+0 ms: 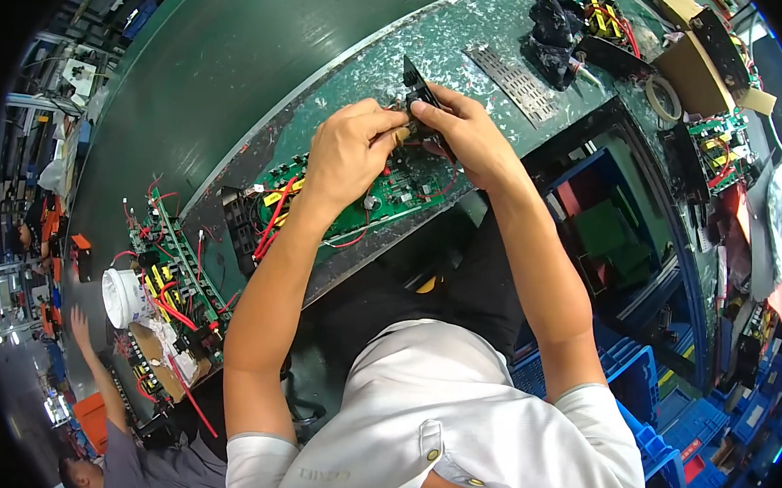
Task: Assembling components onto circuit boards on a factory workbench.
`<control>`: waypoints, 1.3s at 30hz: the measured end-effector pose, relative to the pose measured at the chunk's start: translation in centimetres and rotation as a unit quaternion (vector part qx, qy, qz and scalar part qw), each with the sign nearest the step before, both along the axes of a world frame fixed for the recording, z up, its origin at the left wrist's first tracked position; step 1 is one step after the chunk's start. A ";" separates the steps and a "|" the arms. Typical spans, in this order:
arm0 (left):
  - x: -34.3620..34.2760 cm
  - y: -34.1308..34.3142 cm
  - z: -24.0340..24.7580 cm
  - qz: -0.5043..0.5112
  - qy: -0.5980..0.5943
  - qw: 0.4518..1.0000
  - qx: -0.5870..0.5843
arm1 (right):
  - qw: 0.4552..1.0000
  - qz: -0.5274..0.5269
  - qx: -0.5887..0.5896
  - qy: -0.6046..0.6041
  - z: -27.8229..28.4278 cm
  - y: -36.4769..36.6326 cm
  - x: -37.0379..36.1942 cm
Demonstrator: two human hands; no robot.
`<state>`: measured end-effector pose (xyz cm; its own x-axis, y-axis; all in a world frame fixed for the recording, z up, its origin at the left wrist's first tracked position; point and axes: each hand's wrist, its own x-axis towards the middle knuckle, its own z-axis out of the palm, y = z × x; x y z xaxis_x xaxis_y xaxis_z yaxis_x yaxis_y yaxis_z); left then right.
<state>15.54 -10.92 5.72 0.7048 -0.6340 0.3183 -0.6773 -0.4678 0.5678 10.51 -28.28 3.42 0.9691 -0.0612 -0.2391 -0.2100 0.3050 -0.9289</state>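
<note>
A long green circuit board (353, 221) lies on the worn workbench in front of me, with red wires and yellow-wrapped parts toward its left end. Above its far right part, my right hand (468, 133) grips a black panel (413, 81) between thumb and fingers, the panel standing tilted. My left hand (350, 150) is closed in a pinch right beside the panel, over the board. What its fingertips hold is too small and too covered to name. A black slotted housing (240, 224) sits at the board's left end.
A perforated metal strip (511, 82) lies on the bench beyond my right hand, near a black plastic bag (553, 33) and a tape roll (663, 98). More wired boards (172, 256) and a white tub (122, 298) stand at left. Another person's hand (82, 327) reaches in there. Blue crates (659, 435) stand at right.
</note>
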 end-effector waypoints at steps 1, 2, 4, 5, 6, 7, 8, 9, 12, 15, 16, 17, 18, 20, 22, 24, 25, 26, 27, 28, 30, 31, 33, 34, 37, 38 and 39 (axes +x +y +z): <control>0.0 0.1 0.0 -0.003 0.004 1.000 -0.005 | 1.000 -0.001 0.000 0.001 -0.1 0.0 0.0; 0.0 0.2 -0.1 -0.005 0.007 1.000 -0.009 | 1.000 0.000 0.004 0.005 -0.2 0.0 0.1; 0.0 0.1 0.1 -0.007 0.011 1.000 -0.015 | 1.000 0.000 0.007 0.009 -0.4 0.1 0.2; 0.0 0.0 0.2 -0.011 -0.009 1.000 -0.004 | 1.000 -0.002 -0.023 0.009 -0.6 0.1 0.2; -0.1 -0.1 0.4 -0.014 -0.028 0.999 0.006 | 0.999 -0.003 -0.052 0.009 -0.7 0.2 0.2; 0.0 0.0 0.5 -0.014 -0.028 1.000 0.006 | 0.999 -0.002 -0.053 0.009 -0.9 0.4 0.2; 0.1 0.1 0.6 -0.026 -0.048 0.998 0.008 | 0.995 -0.018 -0.092 -0.016 -1.1 0.6 0.1; 0.3 0.3 0.6 -0.039 -0.068 0.997 0.011 | 0.990 -0.034 -0.132 -0.040 -1.0 1.0 0.1; 0.9 0.1 0.7 -0.041 -0.035 0.998 0.020 | 0.930 -0.107 -0.332 -0.115 -0.7 2.3 0.0; 1.0 -0.5 1.0 -0.057 -0.116 0.991 0.031 | 0.942 -0.096 -0.313 -0.080 0.0 2.6 -0.2; 1.0 -0.4 0.8 -0.056 -0.116 0.991 0.031 | 0.942 -0.099 -0.310 -0.080 0.2 2.7 -0.1; 0.9 -0.2 0.6 -0.046 -0.118 0.991 0.031 | 0.942 -0.097 -0.311 -0.081 0.0 2.6 0.1; 0.9 -0.4 0.6 -0.040 -0.119 0.992 0.031 | 0.940 -0.080 -0.324 -0.075 -0.3 2.4 0.3; 1.7 -0.4 1.3 -0.046 -0.063 0.996 0.052 | 0.943 -0.033 -0.321 -0.076 -0.3 0.9 0.9; 2.0 0.6 2.9 -0.031 0.037 0.998 0.051 | 0.932 -0.033 -0.357 -0.059 1.3 0.6 0.7; 1.6 1.9 4.3 -0.021 -0.020 1.000 0.010 | 0.878 -0.080 -0.461 -0.103 0.4 -0.7 -0.1; 1.2 3.2 4.2 -0.019 -0.009 1.000 0.021 | 0.837 -0.115 -0.513 -0.153 -0.5 -1.1 -0.7; 0.7 4.4 4.1 -0.023 0.034 0.999 0.022 | 0.827 -0.125 -0.522 -0.168 -1.3 -1.6 -1.4; 0.0 5.6 3.8 -0.026 0.078 0.996 0.024 | 0.826 -0.129 -0.524 -0.164 -0.9 -1.6 -2.2; -0.8 6.5 3.3 -0.020 0.074 0.997 0.021 | 0.826 -0.131 -0.524 -0.161 -0.7 -1.7 -2.9; -2.0 7.9 2.4 0.008 0.096 0.995 0.026 | 0.816 -0.140 -0.534 -0.172 -0.9 -1.6 -3.3; -2.4 8.2 1.9 0.008 0.052 0.999 0.013 | 0.822 -0.144 -0.525 -0.169 -0.9 -1.4 -3.4; -3.9 7.8 2.3 0.009 -0.053 0.998 0.020 | 0.816 -0.164 -0.526 -0.175 -1.0 -1.5 -3.8; -4.9 7.9 2.9 0.013 -0.160 0.987 0.029 | 0.817 -0.165 -0.524 -0.175 -0.8 -1.3 -3.8; -8.0 9.6 3.1 -0.016 -0.089 0.985 0.146 | 0.773 -0.219 -0.553 -0.222 0.6 -0.8 -4.7; -8.7 10.0 3.1 -0.022 -0.093 0.978 0.186 | 0.797 -0.211 -0.531 -0.194 1.6 -0.2 -5.6; -9.3 10.1 3.0 -0.019 -0.093 0.978 0.185 | 0.820 -0.202 -0.508 -0.168 2.3 0.3 -6.4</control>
